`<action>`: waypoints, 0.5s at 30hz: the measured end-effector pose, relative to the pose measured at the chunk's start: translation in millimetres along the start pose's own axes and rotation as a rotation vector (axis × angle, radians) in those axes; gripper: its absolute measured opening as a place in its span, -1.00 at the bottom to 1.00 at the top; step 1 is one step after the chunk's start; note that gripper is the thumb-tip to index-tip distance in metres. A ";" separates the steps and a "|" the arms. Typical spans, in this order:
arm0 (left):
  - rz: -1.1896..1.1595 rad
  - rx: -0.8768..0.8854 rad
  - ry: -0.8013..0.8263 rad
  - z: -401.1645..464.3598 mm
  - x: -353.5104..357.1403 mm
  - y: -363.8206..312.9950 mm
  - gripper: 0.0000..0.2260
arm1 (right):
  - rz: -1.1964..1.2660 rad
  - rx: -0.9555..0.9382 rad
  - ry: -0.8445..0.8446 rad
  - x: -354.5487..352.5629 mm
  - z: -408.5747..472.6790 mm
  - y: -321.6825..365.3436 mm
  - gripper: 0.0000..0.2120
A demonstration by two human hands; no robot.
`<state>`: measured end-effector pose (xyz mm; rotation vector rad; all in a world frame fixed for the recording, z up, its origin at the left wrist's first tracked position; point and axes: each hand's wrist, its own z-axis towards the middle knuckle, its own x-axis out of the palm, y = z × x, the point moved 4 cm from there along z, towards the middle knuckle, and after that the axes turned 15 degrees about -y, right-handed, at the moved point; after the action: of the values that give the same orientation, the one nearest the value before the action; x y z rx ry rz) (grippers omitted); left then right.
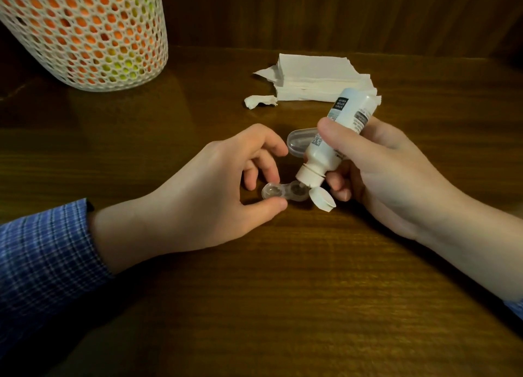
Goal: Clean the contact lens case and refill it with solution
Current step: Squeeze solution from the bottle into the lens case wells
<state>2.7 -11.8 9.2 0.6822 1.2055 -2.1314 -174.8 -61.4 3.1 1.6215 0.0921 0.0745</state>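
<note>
A clear two-well contact lens case (283, 193) lies on the wooden table (283, 291). My left hand (215, 189) pinches its left well between thumb and fingers. My right hand (385, 172) grips a white solution bottle (334, 141), tipped nozzle-down over the case's right well, with its flip cap (321, 199) hanging open. The nozzle tip sits right at that well. A clear plastic lid (300, 142) lies just behind the bottle.
A stack of white paper tissues (314, 76) lies behind the hands, with a torn scrap (259, 101) at its left. A white mesh basket with orange and green contents (85, 31) stands at the back left. A wood-panel wall rises at the table's far edge.
</note>
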 end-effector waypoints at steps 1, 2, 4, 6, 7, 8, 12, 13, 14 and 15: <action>0.000 0.000 -0.001 0.2 -0.1 0.5 -0.49 | 0.000 -0.002 0.001 0.1 -0.2 -0.3 -0.71; -0.001 0.001 -0.002 0.3 -0.4 0.8 -0.49 | 0.000 -0.003 0.002 -0.3 -0.2 -0.7 -0.68; -0.005 0.000 -0.006 0.3 -1.2 1.7 -0.50 | 0.000 -0.003 0.005 -1.9 0.5 -2.2 -0.69; -0.014 -0.009 -0.011 0.4 -2.1 3.1 -0.50 | -0.005 -0.010 0.015 -3.9 1.6 -3.5 -0.72; -0.019 -0.014 -0.012 0.3 -2.2 3.8 -0.51 | -0.013 -0.017 0.024 -4.7 2.1 -4.1 -0.74; -0.023 -0.017 -0.013 0.2 -2.3 4.4 -0.51 | -0.026 -0.023 0.031 -5.4 2.5 -4.9 -0.75; -0.044 -0.044 -0.015 0.2 -2.9 6.0 -0.51 | -0.038 -0.011 0.068 -6.8 3.2 -5.9 -0.74; -0.050 -0.048 -0.014 0.2 -2.9 6.3 -0.51 | -0.030 -0.002 0.080 -6.8 3.5 -6.0 -0.72; -0.050 -0.050 -0.012 0.3 -3.1 6.5 -0.51 | -0.022 0.008 0.091 -7.2 3.7 -5.8 -0.70; -0.048 -0.050 -0.011 0.5 -3.1 6.9 -0.51 | -0.015 0.018 0.099 -7.4 4.1 -5.6 -0.69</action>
<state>9.6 -14.4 7.6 0.6249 1.2759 -2.1337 -181.9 -65.9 -2.7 1.6347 0.1814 0.1427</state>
